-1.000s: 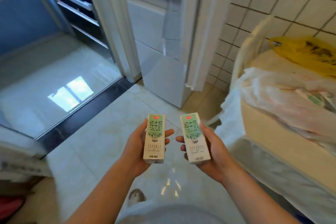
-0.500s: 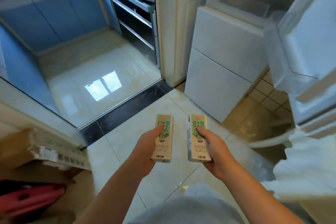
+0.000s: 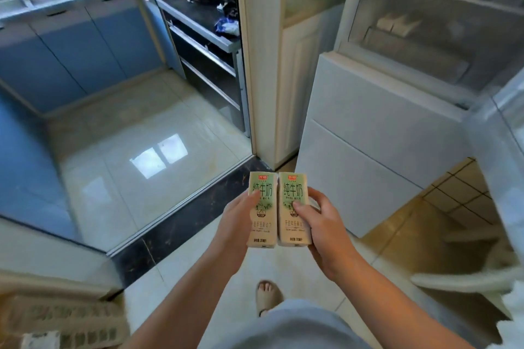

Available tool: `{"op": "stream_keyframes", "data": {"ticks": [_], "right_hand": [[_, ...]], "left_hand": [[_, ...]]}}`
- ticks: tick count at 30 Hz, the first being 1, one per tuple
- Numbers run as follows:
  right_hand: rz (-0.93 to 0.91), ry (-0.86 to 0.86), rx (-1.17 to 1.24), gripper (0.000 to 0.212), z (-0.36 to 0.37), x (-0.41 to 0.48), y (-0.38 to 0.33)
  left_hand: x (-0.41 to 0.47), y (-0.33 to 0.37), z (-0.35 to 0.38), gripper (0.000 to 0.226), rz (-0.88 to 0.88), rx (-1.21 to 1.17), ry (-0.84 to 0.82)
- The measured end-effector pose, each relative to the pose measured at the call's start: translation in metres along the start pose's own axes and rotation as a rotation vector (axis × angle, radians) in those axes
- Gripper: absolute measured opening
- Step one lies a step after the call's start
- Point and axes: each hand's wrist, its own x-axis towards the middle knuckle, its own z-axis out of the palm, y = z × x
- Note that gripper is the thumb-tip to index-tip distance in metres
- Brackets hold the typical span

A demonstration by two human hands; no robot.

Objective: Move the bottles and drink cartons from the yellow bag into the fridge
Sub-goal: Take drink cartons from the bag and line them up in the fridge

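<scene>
Two small green-and-cream milk cartons stand upright side by side in front of me, touching along their edges. My left hand grips the left milk carton, and my right hand grips the right milk carton. The white fridge stands ahead on the right, its upper compartment open and showing a shelf with pale packets. Its open door hangs at the far right. The yellow bag is out of view.
A white door frame pillar rises left of the fridge. Beyond a dark threshold strip lies the kitchen with blue cabinets and a stove. A woven box sits at bottom left. My sandalled foot is below.
My view has swung left from the yellow bag and table toward the fridge. Both hands have brought the two cartons together until they touch.
</scene>
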Motion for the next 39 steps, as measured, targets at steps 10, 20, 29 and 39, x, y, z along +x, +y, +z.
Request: {"op": "stream_keyframes", "data": {"ticks": [10,20,29,39], "right_hand": [[-0.254,0.296,-0.034,0.017,-0.018,0.098,-0.095],[-0.573,0.644,0.038,0.012,-0.065,0.161,-0.190],[-0.821,0.872,0.067,0.011,-0.091,0.224,-0.303],[-0.660,0.990,-0.201,0.021,-0.154,0.276,-0.413]], "left_hand": [[0.131,0.079,0.079,0.021,0.159,0.000,0.016],[0.211,0.177,0.189,0.022,0.307,0.047,-0.266],[0.269,0.290,0.276,0.025,0.523,-0.021,-0.482],[0.346,0.398,0.363,0.020,0.597,0.486,-0.685]]}}
